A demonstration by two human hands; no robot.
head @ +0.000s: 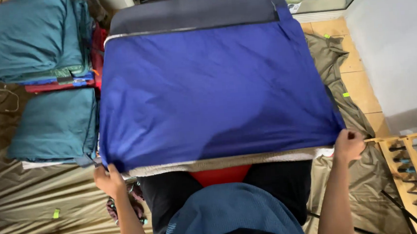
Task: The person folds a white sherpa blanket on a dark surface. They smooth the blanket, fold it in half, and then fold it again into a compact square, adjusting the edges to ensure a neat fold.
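A large blue quilted blanket [211,92] lies spread flat in front of me, with a grey strip at its far end and a pale fleece lining showing along its near edge. My left hand [108,180] grips the blanket's near left corner. My right hand [348,145] grips its near right corner. Both arms reach out at the sides of my body, and the blanket's near edge is stretched between them.
Two folded teal blankets [41,40] are stacked at the left, with red fabric between them. An olive sheet [24,213] covers the floor. A wooden rack [412,166] stands at the right by a white wall [399,45]. Tiled floor shows at the far right.
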